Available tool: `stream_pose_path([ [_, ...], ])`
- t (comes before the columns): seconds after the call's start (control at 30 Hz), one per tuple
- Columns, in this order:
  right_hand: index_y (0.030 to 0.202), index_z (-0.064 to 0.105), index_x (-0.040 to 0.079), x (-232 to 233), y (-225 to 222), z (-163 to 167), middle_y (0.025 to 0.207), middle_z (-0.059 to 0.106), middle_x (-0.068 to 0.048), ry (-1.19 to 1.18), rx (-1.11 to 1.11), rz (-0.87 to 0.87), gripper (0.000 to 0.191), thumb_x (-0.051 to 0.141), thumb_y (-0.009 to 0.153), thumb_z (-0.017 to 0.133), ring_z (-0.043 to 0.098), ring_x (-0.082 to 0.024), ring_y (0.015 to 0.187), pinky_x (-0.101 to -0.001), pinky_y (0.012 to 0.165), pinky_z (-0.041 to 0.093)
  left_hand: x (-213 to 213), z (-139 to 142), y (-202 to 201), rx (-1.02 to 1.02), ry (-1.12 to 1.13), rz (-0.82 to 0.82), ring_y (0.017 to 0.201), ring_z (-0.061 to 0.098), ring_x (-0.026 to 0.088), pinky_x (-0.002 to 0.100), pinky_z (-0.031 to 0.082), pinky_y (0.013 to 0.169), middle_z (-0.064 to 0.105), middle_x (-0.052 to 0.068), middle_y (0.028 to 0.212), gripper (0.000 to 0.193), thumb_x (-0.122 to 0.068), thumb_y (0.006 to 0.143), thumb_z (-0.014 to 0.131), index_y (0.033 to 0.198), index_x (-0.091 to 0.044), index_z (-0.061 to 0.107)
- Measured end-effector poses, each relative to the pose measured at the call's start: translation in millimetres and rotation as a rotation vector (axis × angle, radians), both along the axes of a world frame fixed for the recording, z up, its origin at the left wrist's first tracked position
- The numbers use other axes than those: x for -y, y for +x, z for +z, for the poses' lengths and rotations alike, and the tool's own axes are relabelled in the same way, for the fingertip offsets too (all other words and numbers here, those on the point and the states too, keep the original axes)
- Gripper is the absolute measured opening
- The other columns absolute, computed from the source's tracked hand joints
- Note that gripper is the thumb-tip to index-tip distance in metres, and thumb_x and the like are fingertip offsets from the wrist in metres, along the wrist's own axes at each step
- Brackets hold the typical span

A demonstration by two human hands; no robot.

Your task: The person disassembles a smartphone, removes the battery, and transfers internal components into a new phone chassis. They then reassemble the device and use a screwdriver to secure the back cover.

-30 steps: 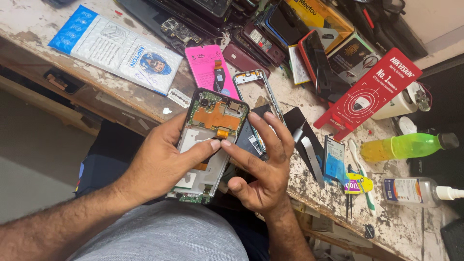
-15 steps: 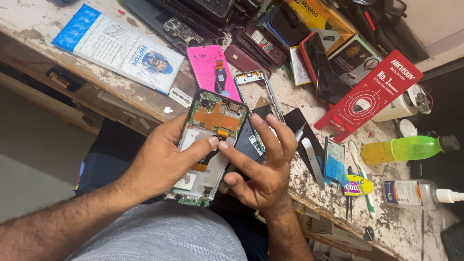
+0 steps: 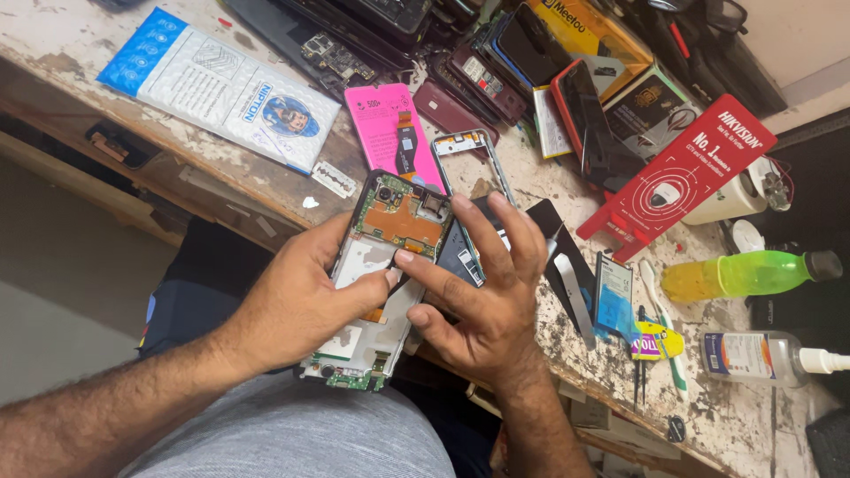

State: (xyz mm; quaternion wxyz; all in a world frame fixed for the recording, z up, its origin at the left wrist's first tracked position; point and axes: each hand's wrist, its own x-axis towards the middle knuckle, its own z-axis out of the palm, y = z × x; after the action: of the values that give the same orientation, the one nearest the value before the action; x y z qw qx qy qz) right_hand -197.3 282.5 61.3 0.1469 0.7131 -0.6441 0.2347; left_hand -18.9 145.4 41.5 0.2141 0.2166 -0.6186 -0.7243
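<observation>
Head view shows your left hand (image 3: 297,305) cupped around the opened phone (image 3: 376,283), fingers curled over its left edge and the thumb pressed flat on the pale inner plate. The phone sits just off the bench edge (image 3: 266,208), above your lap, back cover off, with the orange flex and green board bared at the top and a small board at the bottom end. Your right hand (image 3: 482,305) has its fingers spread; the forefinger tip meets your left thumb at the phone's middle, while the other fingers rest on a dark battery (image 3: 465,252) tilted up at the phone's right side. Whether that battery is fully free you cannot tell from here. Treat the phone as light, stiff along its frame, yet fragile inside: the flex would likely crease or tear, and the boards dislike pressure. Hold it by the frame edges, not the bared parts. A bare phone frame (image 3: 474,159) and a pink screen pack (image 3: 385,133) lie just beyond.
</observation>
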Motion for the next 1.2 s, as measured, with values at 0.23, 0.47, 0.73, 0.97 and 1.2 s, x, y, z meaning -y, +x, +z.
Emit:
stream_pose_path([
  [0.23,0.133,0.072,0.032,0,0,-5,0.165,0.036,-0.011,0.046,0.029,0.021,0.048,0.064,0.102,0.054,0.027,-0.035,0.157,-0.0589,0.13,0.021,2,-4,0,-0.012,0.001,-0.001,0.081,0.072,0.006,0.026,0.062,0.071,0.078,0.002,0.096,0.041,-0.014,0.086,0.066,0.127,-0.007,0.065],
  [0.47,0.132,0.074,0.035,2,-2,-10,0.168,0.036,-0.009,0.076,0.015,-0.033,0.051,0.065,0.099,0.049,0.024,-0.035,0.16,-0.0594,0.133,0.019,3,-7,1,-0.027,-0.036,-0.003,0.092,0.073,0.007,0.026,0.061,0.078,0.078,0.003,0.104,0.042,-0.014,0.088,0.065,0.13,-0.006,0.064],
  [0.73,0.133,0.074,0.031,-2,-1,-13,0.173,0.025,-0.014,0.078,0.2,0.059,0.057,0.072,0.1,0.052,0.015,-0.039,0.165,-0.0591,0.137,0.015,5,-11,2,-0.056,0.087,-0.046,0.091,0.072,0.008,0.028,0.062,0.077,0.077,0.005,0.106,0.042,-0.01,0.089,0.064,0.131,-0.005,0.063],
  [0.97,0.132,0.075,0.032,-5,1,-10,0.173,0.027,-0.014,0.09,0.124,-0.033,0.057,0.07,0.096,0.052,0.016,-0.037,0.165,-0.0611,0.136,0.013,4,-12,1,-0.083,0.075,-0.047,0.093,0.072,0.007,0.027,0.062,0.079,0.076,0.003,0.109,0.043,-0.01,0.089,0.063,0.131,-0.005,0.062],
  [1.2,0.131,0.075,0.033,-6,-2,-7,0.172,0.025,-0.012,0.111,0.092,0.018,0.058,0.073,0.095,0.052,0.014,-0.037,0.164,-0.0614,0.135,0.011,3,-14,2,0.0,0.075,-0.057,0.088,0.072,0.008,0.028,0.062,0.076,0.077,0.005,0.103,0.041,-0.012,0.088,0.065,0.129,-0.006,0.064],
])
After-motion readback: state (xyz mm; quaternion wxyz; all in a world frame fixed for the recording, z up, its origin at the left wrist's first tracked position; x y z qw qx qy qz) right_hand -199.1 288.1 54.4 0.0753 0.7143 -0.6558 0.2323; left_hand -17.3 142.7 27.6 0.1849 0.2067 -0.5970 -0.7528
